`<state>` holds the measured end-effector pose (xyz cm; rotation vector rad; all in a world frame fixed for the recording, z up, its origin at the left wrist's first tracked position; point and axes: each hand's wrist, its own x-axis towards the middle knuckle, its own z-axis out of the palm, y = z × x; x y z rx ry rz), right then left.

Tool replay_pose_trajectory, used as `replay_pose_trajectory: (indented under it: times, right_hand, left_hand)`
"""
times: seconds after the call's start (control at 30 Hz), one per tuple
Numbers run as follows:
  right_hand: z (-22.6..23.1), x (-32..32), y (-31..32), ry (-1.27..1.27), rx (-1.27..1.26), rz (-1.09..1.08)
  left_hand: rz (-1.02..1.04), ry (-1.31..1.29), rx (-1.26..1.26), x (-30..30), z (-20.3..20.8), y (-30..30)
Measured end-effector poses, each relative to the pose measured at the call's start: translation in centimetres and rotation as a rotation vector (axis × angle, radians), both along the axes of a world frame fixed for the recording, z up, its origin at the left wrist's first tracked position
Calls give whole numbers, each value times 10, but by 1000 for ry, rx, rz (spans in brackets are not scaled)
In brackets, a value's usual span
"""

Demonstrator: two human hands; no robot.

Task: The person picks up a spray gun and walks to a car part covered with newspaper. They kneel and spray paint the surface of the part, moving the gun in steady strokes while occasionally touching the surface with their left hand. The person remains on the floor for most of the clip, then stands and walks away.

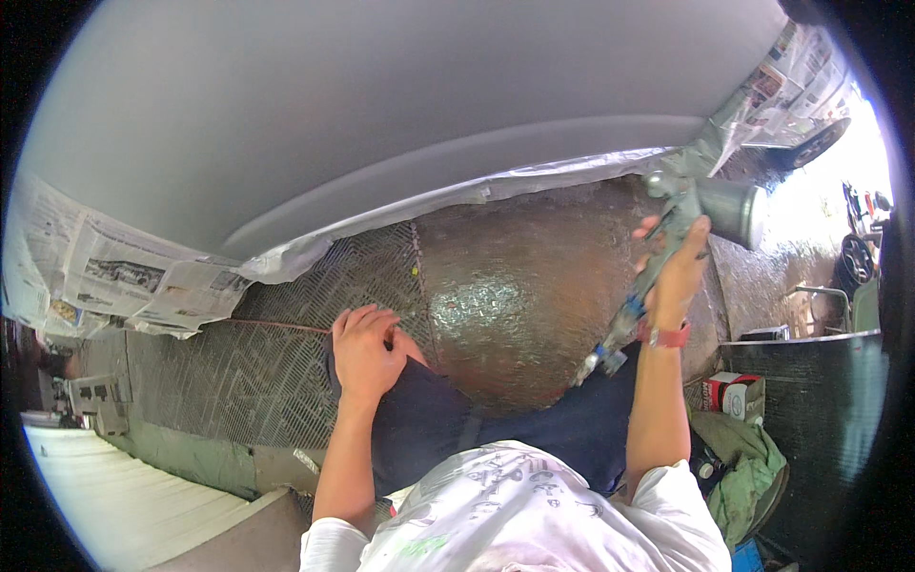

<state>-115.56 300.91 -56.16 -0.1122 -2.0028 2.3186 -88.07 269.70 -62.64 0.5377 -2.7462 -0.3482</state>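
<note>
My right hand [679, 276] is wrapped round the grip of a metal spray gun [675, 214], with a grey cup [732, 212] at its upper end. The gun is slightly blurred; fittings with blue parts [610, 348] trail from its lower end toward my lap. My left hand [367, 348] lies over my left knee, its fingers stretched out and nothing seen in them. Ahead of both hands spreads a smooth grey panel [429, 86] with a raised curved edge. White plastic sheeting [496, 186] lines the panel's lower edge.
Newspaper masking [124, 262] covers the left end of the panel, and more newspaper [786, 86] the right. A wheel [856, 257] stands far right. Beside my right arm are a red and white box [734, 396] and green cloth [739, 467]. A thin reddish line [276, 326] crosses the patterned floor.
</note>
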Motion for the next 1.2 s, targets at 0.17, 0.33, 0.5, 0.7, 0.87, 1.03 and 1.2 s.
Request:
replay_pose_trajectory:
  times: [0.17, 0.33, 0.5, 0.7, 0.87, 1.03, 1.2]
  right_hand:
    - [-4, 67, -72, 18, 40, 377]
    - [2, 112, -138, 33, 60, 677]
    - [17, 137, -190, 144, 45, 869]
    - [41, 128, -188, -21, -155, 970]
    - [41, 96, -139, 92, -28, 617]
    - [37, 55, -65, 91, -51, 262]
    - [45, 24, 0, 51, -35, -61]
  left_hand:
    - [15, -34, 56, -5, -2, 2]
    - [15, -14, 63, -3, -2, 2]
    - [35, -30, 51, -2, -2, -3]
    - [34, 14, 55, 1, -3, -6]
    - [31, 35, 57, 2, -6, -8]
    - [23, 10, 37, 0, -3, -5]
    - [23, -17, 29, -2, -2, 1]
